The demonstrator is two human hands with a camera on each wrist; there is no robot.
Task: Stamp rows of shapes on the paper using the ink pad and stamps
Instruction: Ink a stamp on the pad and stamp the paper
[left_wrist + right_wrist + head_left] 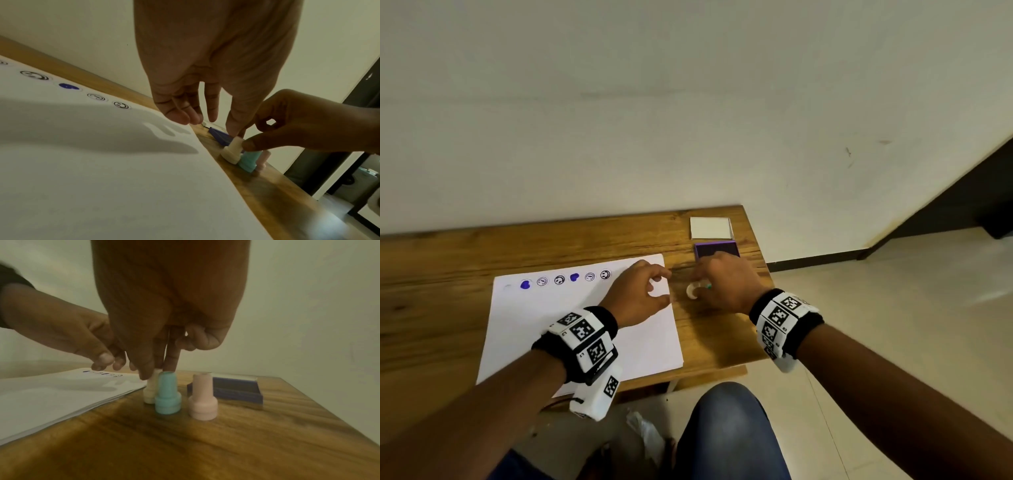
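A white sheet of paper (585, 335) lies on the wooden table (448, 267), with a row of stamped faces and blue hearts (565, 278) along its far edge. Just right of the paper stand a white stamp (149, 394), a teal stamp (167, 399) and a pink stamp (202, 402). My right hand (156, 371) pinches the top of the white stamp (232, 151), which leans with its base on the table. The open purple ink pad (709, 249) sits behind the stamps. My left hand (667, 286) hovers over the paper's right edge, fingers relaxed, holding nothing.
The ink pad's pale lid (710, 228) lies at the far right corner, close to the wall. The table's right edge (760, 260) runs just past the ink pad, with tiled floor beyond. My knee in jeans (722, 428) is below the front edge.
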